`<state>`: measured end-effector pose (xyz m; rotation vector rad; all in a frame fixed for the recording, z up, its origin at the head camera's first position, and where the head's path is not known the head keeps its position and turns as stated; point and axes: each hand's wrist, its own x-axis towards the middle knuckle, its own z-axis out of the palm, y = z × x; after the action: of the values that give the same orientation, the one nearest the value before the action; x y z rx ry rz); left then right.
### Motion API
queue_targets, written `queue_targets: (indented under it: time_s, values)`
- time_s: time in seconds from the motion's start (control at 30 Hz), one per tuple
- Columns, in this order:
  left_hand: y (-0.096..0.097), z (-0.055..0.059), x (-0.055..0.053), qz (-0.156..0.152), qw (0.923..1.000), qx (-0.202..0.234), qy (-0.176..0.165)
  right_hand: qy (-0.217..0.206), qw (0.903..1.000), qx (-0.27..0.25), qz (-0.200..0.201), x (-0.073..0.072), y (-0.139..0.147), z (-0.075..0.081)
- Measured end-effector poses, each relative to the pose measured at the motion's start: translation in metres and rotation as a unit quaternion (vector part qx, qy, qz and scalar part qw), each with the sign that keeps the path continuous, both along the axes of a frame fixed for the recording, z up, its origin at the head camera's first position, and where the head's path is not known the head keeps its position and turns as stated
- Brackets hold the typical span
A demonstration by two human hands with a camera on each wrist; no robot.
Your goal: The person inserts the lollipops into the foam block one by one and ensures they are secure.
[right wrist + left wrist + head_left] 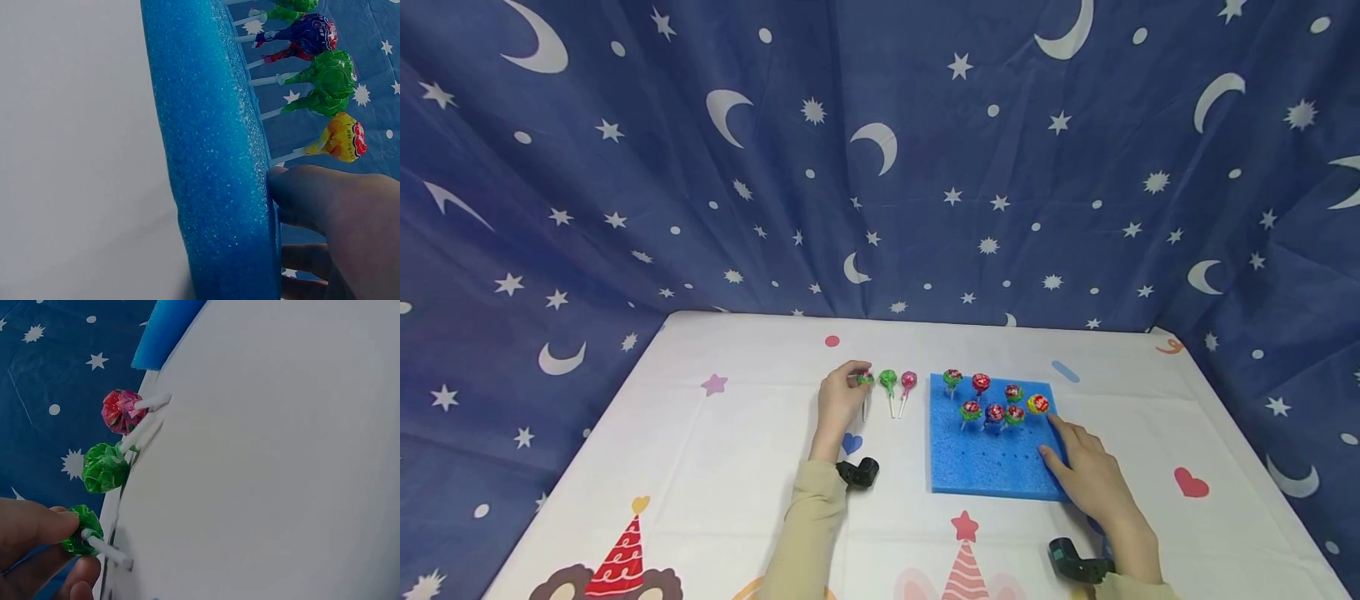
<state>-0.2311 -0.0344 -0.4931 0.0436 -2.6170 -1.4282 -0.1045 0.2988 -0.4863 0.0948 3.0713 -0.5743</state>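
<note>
My left hand pinches a green-wrapped lollipop by its head, the white stick pointing down toward the table. Just right of it lie a green lollipop and a pink lollipop. My right hand rests along the right edge of a blue foam board, its fingers stretched out and thumb on top. Several lollipops stand upright in the board's far half, among them a yellow lollipop close to the right hand and a dark blue lollipop.
A white tablecloth with printed figures covers the table. Small holes dot the nearer part of the board. Behind the table hangs a dark blue curtain with moons and stars. A black wrist camera sits on the left wrist.
</note>
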Motion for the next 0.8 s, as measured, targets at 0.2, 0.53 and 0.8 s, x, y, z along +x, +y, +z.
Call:
queue_targets:
  time_s: [0.2,0.53,0.8]
  values:
    - [0.0,0.002,0.009,0.003,0.9999,0.014,0.001,0.001,1.0,0.0,0.0,0.0,0.0,-0.001]
    - [0.005,0.018,0.028,-0.034,0.9967,0.07,0.023,0.004,1.0,0.001,0.001,0.0,0.0,0.0]
    - [0.015,0.025,0.042,-0.079,0.9941,0.054,0.052,0.006,1.0,-0.005,0.002,0.001,-0.001,0.001]
